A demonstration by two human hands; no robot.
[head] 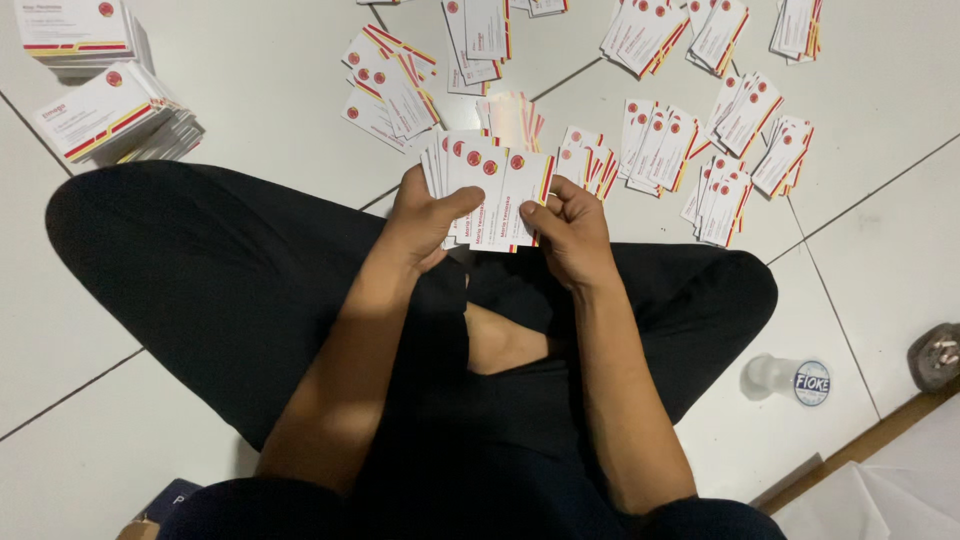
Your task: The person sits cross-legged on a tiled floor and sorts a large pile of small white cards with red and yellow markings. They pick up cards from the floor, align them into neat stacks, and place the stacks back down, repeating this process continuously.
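I sit cross-legged on a white tiled floor (pixel 250 110). My left hand (pixel 425 215) holds a fanned stack of white cards (pixel 480 175) with red round marks and red-yellow stripes. My right hand (pixel 568 225) pinches the front card (pixel 515 205) of that fan at its lower right edge. Both hands are over my knees, just short of the piles spread on the floor.
Several small fanned piles of the same cards (pixel 735 150) lie on the floor ahead and to the right. Two thick stacks (pixel 110 115) sit at the far left. A clear bottle (pixel 790 380) lies by my right knee; a grey ashtray-like dish (pixel 935 355) sits at the right edge.
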